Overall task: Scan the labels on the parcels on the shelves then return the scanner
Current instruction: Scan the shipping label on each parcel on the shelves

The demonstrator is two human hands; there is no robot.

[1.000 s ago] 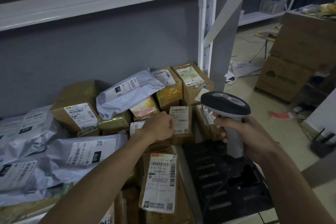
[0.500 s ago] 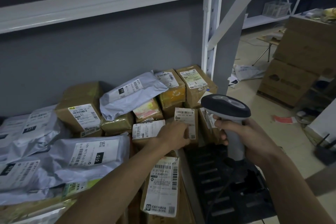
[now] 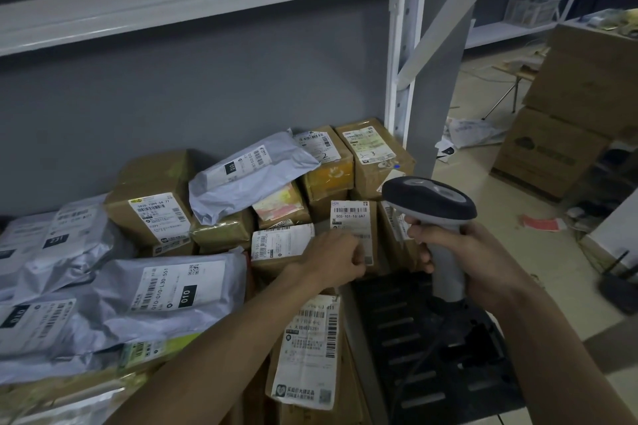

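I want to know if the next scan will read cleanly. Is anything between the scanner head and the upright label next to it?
Partly. The left hand grips the small box at its lower edge, and its fingers cover the bottom of the label. The top barcode shows uncovered, with nothing visible between it and the scanner in the right hand.

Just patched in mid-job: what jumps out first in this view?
The scanner, gripped in the right hand at centre right, its head towards the parcels. Beside it the left hand holds a small upright box with its label showing. Grey mailer bags and brown boxes crowd the shelf at left.
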